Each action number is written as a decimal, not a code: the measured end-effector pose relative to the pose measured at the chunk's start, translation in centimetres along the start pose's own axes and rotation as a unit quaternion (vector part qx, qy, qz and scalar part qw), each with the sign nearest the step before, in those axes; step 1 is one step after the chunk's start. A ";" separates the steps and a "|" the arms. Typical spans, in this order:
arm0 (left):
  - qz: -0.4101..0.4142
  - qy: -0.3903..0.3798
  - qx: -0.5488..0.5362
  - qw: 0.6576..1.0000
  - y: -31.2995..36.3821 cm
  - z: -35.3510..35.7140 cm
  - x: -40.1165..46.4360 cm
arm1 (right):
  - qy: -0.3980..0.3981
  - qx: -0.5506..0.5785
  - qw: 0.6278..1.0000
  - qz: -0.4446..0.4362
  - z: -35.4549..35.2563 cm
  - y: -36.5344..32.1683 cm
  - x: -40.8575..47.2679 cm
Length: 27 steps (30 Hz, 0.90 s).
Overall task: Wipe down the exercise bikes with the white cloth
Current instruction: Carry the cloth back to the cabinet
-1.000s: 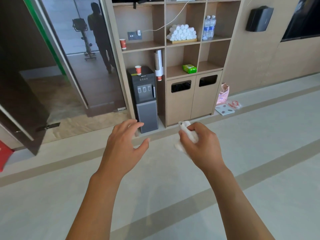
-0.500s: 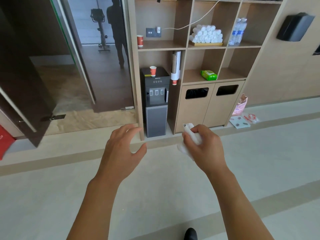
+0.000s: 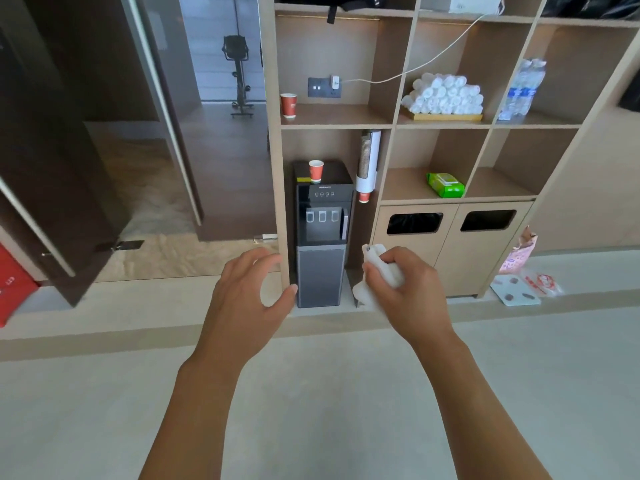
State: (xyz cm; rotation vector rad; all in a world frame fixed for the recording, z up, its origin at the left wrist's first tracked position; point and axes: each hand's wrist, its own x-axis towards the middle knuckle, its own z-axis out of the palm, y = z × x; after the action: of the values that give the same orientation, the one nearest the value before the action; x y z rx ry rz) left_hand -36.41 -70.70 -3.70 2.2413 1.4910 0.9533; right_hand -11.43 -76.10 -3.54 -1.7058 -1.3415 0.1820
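Behind the right hand [image 3: 408, 289], most of the white cloth [image 3: 377, 271] is hidden, bunched in its curled fingers; left hand [image 3: 246, 299] hovers loosely spread, empty. An exercise bike [image 3: 239, 74] stands far off.

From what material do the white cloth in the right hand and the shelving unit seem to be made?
The white cloth looks like soft, matte fabric or a thick wipe: it crumples in folds inside the right hand. Which of the two, the picture leaves open. The shelving unit looks like light wood or wood-look laminate, smooth and matte, with an even tan colour and sharp straight edges.
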 end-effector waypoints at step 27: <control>0.068 -0.066 0.004 0.996 -8.3 9.2 39.4 | 0.044 -0.008 0.996 0.078 15.9 7.2 33.1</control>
State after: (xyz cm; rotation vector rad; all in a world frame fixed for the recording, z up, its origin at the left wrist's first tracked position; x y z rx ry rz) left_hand -26.45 -30.70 -0.78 2.3866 1.3026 0.8206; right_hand -3.13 -39.65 -4.32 -1.8121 -1.1503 0.1831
